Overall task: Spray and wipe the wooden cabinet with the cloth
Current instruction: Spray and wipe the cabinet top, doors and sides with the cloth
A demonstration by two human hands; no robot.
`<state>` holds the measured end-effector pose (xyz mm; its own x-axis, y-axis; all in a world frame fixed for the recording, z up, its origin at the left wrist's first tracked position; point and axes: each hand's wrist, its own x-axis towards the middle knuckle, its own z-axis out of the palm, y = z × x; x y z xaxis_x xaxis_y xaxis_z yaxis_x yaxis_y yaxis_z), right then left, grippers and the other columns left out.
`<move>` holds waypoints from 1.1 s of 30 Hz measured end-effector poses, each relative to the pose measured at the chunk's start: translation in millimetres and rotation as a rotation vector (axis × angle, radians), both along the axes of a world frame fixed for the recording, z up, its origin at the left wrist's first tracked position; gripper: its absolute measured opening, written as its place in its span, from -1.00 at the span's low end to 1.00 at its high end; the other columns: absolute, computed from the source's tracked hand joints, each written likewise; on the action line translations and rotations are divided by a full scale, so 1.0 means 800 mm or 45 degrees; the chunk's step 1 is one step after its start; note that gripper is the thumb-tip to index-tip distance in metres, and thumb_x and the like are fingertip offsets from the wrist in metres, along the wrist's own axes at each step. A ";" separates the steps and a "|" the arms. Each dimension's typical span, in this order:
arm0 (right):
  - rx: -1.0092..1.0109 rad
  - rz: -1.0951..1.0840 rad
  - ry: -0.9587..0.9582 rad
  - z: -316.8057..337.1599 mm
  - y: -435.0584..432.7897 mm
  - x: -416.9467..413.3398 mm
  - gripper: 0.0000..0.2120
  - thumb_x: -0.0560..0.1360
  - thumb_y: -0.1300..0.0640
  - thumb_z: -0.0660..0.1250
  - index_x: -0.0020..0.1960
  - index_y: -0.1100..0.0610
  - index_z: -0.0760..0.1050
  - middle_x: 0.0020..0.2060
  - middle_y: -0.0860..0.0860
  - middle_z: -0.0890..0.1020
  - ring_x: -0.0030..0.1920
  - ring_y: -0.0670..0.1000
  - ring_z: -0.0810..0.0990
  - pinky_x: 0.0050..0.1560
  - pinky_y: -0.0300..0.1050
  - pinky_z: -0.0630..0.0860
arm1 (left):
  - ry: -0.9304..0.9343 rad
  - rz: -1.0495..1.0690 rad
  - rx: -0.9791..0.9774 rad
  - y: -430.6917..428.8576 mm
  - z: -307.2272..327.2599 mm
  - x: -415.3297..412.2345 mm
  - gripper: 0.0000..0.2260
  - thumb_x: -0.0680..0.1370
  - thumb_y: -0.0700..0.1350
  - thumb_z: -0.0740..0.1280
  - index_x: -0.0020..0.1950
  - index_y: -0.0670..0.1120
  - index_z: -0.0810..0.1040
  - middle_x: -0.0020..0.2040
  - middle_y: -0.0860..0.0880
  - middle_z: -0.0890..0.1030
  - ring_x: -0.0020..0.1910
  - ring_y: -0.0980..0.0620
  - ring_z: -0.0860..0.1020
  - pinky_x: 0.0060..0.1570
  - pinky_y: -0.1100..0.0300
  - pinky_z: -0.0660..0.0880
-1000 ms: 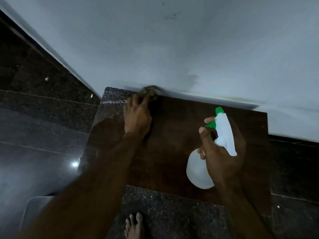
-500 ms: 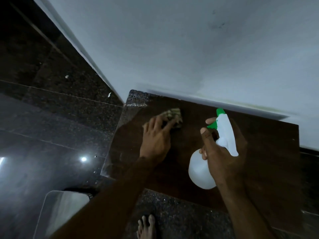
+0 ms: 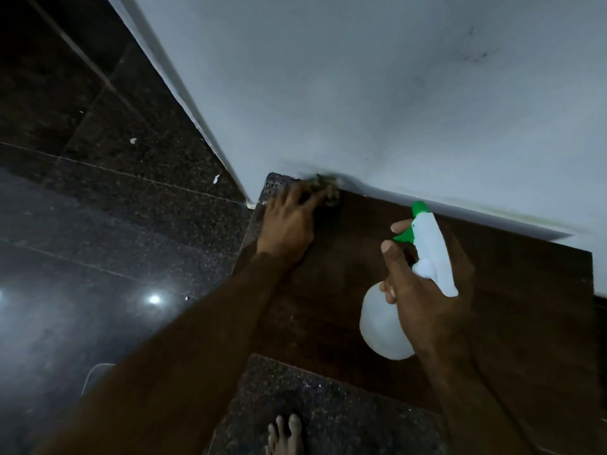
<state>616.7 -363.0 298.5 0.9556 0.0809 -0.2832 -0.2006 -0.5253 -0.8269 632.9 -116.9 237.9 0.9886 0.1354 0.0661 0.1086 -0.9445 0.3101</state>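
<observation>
Head view: cloth (image 3: pixel 325 188) under left hand (image 3: pixel 289 224) fingertips, cabinet (image 3: pixel 361 257) far-left corner.

The cabinet (image 3: pixel 512 300) stands against the wall (image 3: pixel 361 93), floor (image 3: pixel 98 241) to its left. The left hand (image 3: pixel 285 224) presses the cloth (image 3: pixel 325 188) on its far left corner, at the wall. The right hand (image 3: pixel 423 290) holds the sprayer (image 3: pixel 384 326) above its middle.

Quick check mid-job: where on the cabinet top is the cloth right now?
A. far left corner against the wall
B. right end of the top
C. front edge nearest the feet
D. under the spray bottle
A: the left hand presses the cloth into the far left corner of the cabinet top, where it meets the wall.
</observation>
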 end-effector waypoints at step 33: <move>0.265 -0.037 -0.457 0.034 0.077 -0.039 -0.63 0.58 0.10 0.53 0.05 -0.39 0.54 -0.22 -0.22 0.64 -0.24 -0.18 0.68 -0.11 -0.38 0.63 | -0.019 0.124 -0.089 0.072 -0.006 -0.014 -0.52 0.54 -0.22 0.27 0.46 0.04 0.48 0.35 -0.13 0.46 0.28 -0.19 0.39 0.23 -0.16 0.43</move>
<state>585.3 -301.2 325.4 0.9934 0.0727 0.0883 0.1078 -0.3378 -0.9350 621.9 -59.3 232.7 0.9695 0.2356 0.0675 0.1939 -0.9058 0.3768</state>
